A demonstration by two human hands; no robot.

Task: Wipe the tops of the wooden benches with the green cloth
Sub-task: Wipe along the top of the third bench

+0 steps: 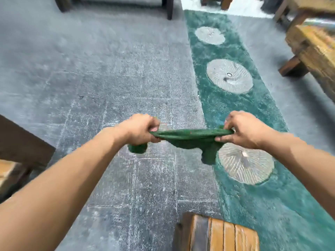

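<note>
A green cloth point(190, 137) is stretched in the air between both hands, above the grey floor. My left hand point(140, 130) grips its left end, and a short tail hangs below the fist. My right hand point(244, 130) pinches the right end, where another fold droops down. A wooden bench point(217, 234) with a slatted top shows at the bottom edge, below the cloth. Another wooden bench point(313, 49) stands at the far right. A dark wooden bench point(20, 142) sits at the left edge.
A long green rug point(235, 109) with pale round patterns runs from the top centre to the bottom right. Grey stone tiles point(108, 69) cover the floor to its left. Dark furniture legs point(169, 8) stand at the top.
</note>
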